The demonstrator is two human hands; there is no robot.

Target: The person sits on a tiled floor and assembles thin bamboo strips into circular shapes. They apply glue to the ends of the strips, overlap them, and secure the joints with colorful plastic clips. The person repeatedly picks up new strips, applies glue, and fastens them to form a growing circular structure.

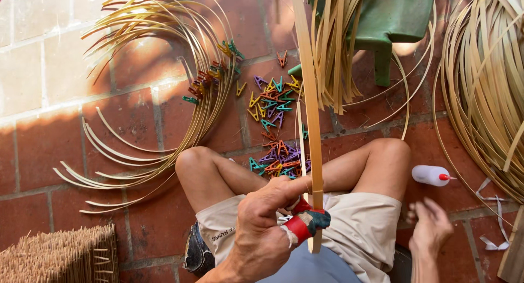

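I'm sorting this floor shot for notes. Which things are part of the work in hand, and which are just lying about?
In hand:
- long bamboo strip, pinched upright by the left hand
- red tape on a left-hand finger, beside the strip
- right hand, empty, blurred

Lying about:
- coloured clips
- white glue bottle
- bent strips
- strip coil
- green stool
- woven basket

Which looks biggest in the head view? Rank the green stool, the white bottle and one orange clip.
1. green stool, though cut off by the frame's top edge
2. white bottle
3. orange clip

All three lie on the floor, so nearness hardly skews this.
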